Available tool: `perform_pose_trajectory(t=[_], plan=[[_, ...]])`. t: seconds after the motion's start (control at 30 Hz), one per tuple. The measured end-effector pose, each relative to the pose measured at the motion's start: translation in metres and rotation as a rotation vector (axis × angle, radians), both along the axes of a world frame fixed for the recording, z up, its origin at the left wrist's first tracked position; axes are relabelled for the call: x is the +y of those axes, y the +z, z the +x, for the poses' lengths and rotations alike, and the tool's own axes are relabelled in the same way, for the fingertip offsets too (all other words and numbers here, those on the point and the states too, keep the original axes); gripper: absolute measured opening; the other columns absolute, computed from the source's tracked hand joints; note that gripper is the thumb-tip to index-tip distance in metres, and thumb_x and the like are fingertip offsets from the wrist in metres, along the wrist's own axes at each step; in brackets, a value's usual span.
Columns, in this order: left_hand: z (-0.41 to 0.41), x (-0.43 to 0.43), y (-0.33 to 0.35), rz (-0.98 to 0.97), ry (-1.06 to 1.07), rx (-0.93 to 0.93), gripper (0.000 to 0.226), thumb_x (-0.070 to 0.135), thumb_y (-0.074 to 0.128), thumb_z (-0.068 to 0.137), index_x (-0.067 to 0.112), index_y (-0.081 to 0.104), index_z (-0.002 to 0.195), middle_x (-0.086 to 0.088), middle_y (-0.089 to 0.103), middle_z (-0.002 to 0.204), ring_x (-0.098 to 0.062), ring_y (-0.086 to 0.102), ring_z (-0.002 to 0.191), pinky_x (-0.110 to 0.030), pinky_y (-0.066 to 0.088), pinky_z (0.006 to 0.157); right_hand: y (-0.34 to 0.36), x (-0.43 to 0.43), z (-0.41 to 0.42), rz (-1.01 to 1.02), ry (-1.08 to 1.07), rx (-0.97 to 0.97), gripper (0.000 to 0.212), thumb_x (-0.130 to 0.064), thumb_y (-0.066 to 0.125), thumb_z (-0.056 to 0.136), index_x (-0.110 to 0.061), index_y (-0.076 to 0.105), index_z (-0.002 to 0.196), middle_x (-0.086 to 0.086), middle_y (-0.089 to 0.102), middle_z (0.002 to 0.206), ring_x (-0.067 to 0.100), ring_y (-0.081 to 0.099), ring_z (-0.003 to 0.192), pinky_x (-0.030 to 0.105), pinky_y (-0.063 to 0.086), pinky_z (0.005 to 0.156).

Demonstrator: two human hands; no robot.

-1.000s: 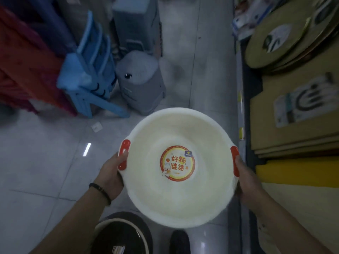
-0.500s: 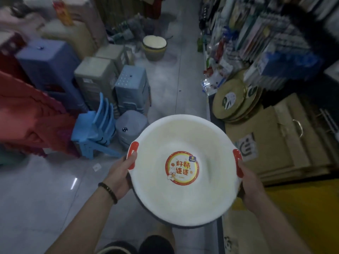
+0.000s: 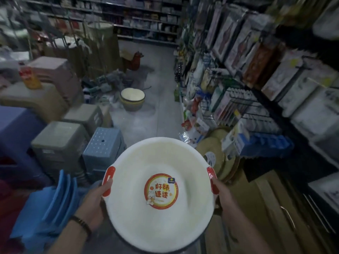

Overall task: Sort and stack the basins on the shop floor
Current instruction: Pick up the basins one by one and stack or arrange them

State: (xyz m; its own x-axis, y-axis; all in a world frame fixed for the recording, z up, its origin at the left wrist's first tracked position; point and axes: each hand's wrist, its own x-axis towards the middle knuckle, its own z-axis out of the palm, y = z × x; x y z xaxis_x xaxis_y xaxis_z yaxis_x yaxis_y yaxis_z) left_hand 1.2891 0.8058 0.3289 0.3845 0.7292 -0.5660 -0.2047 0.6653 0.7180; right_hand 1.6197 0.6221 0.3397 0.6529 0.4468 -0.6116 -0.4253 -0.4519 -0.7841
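I carry a white basin (image 3: 139,213) with two red handles and a round red-and-yellow sticker inside, held level in front of me. My left hand (image 3: 93,200) grips its left red handle, thumb over the rim. My right hand (image 3: 222,195) grips the right red handle. A dark rim shows under the basin's near edge; I cannot tell whether it is a second basin. Farther down the aisle a stack of basins (image 3: 132,99), white inside and dark outside, stands on the floor.
Stacked plastic stools (image 3: 102,149) in grey and blue line the left side, with blue chairs (image 3: 60,197) lower left. Shelves of packaged goods (image 3: 256,74) run along the right, with round boards (image 3: 214,154) and flat cardboard below. A pale tiled aisle (image 3: 146,123) runs ahead.
The view has lifted from the floor to the aisle ahead, bringing the far stack of basins and shelves into sight. Both hands keep the same hold on the white basin.
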Motion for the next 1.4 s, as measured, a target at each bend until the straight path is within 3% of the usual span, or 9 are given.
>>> perform_pose_trajectory(t=[0.2, 0.37, 0.63, 0.73, 0.87, 0.97, 1.07, 1.3, 1.4], plan=[[0.112, 0.118, 0.009, -0.027, 0.036, -0.034, 0.039, 0.017, 0.067, 0.089, 0.004, 0.065, 0.126, -0.021, 0.071, 0.119, -0.036, 0.072, 0.093, -0.048, 0.062, 0.074, 0.018, 0.114, 0.107, 0.014, -0.046, -0.011, 0.025, -0.048, 0.078, 0.084, -0.031, 0.064, 0.095, -0.005, 0.073, 0.079, 0.023, 0.064, 0.081, 0.028, 0.051, 0.055], [0.231, 0.215, 0.018, 0.040, 0.001, -0.041, 0.047, 0.024, 0.069, 0.085, 0.008, 0.065, 0.128, -0.019, 0.071, 0.122, -0.037, 0.072, 0.103, -0.047, 0.061, 0.075, 0.030, 0.211, 0.219, 0.173, 0.036, -0.072, 0.024, -0.055, 0.066, 0.093, -0.035, 0.079, 0.088, -0.013, 0.079, 0.075, 0.016, 0.075, 0.065, 0.026, 0.056, 0.047], [0.321, 0.362, 0.026, 0.054, 0.154, -0.017, 0.051, 0.033, 0.076, 0.083, 0.010, 0.066, 0.127, -0.020, 0.070, 0.123, -0.040, 0.069, 0.109, -0.055, 0.057, 0.088, 0.047, 0.417, 0.339, 0.227, 0.176, -0.103, 0.036, -0.042, 0.054, 0.105, -0.025, 0.068, 0.134, 0.002, 0.075, 0.121, 0.027, 0.070, 0.110, 0.041, 0.057, 0.094], [0.352, 0.433, 0.018, 0.068, 0.211, -0.027, 0.050, 0.035, 0.075, 0.086, 0.010, 0.065, 0.127, -0.020, 0.070, 0.122, -0.040, 0.070, 0.107, -0.055, 0.057, 0.086, 0.040, 0.505, 0.373, 0.212, 0.207, -0.087, 0.040, -0.051, 0.058, 0.101, -0.026, 0.071, 0.130, 0.005, 0.076, 0.121, 0.035, 0.070, 0.113, 0.059, 0.054, 0.102], [0.392, 0.535, 0.015, 0.081, 0.280, -0.030, 0.047, 0.034, 0.072, 0.088, 0.011, 0.064, 0.129, -0.015, 0.073, 0.117, -0.036, 0.072, 0.104, -0.052, 0.059, 0.084, 0.036, 0.611, 0.410, 0.122, 0.180, -0.125, 0.048, -0.055, 0.061, 0.098, -0.018, 0.071, 0.127, 0.008, 0.075, 0.118, 0.035, 0.068, 0.110, 0.055, 0.055, 0.099], [0.426, 0.609, 0.016, 0.064, 0.253, -0.049, 0.042, 0.036, 0.071, 0.090, 0.013, 0.066, 0.125, -0.013, 0.075, 0.114, -0.034, 0.074, 0.099, -0.048, 0.061, 0.076, 0.035, 0.673, 0.436, 0.103, 0.139, -0.102, 0.039, -0.053, 0.062, 0.097, -0.020, 0.074, 0.114, 0.006, 0.081, 0.096, 0.030, 0.074, 0.093, 0.038, 0.058, 0.072], [0.464, 0.674, 0.017, 0.084, 0.237, -0.054, 0.043, 0.037, 0.068, 0.093, 0.012, 0.065, 0.128, -0.014, 0.074, 0.116, -0.034, 0.073, 0.102, -0.045, 0.061, 0.077, 0.037, 0.733, 0.471, 0.106, 0.109, -0.132, 0.044, -0.051, 0.060, 0.100, -0.019, 0.070, 0.128, 0.009, 0.077, 0.113, 0.030, 0.072, 0.101, 0.040, 0.058, 0.080], [0.549, 0.824, 0.007, 0.112, 0.235, -0.005, 0.046, 0.045, 0.065, 0.094, 0.020, 0.063, 0.132, -0.017, 0.069, 0.126, -0.044, 0.065, 0.114, -0.068, 0.047, 0.098, 0.015, 0.894, 0.554, 0.199, 0.147, -0.086, 0.032, -0.035, 0.069, 0.096, -0.016, 0.074, 0.121, 0.003, 0.082, 0.101, 0.022, 0.078, 0.093, 0.043, 0.060, 0.088], [0.579, 0.885, -0.007, 0.097, 0.250, -0.011, 0.042, 0.040, 0.069, 0.092, 0.025, 0.063, 0.130, -0.019, 0.070, 0.123, -0.047, 0.067, 0.108, -0.070, 0.050, 0.091, -0.005, 0.966, 0.598, 0.190, 0.221, -0.076, 0.032, -0.031, 0.080, 0.084, -0.020, 0.074, 0.114, 0.001, 0.082, 0.098, 0.020, 0.079, 0.082, 0.034, 0.062, 0.067]])
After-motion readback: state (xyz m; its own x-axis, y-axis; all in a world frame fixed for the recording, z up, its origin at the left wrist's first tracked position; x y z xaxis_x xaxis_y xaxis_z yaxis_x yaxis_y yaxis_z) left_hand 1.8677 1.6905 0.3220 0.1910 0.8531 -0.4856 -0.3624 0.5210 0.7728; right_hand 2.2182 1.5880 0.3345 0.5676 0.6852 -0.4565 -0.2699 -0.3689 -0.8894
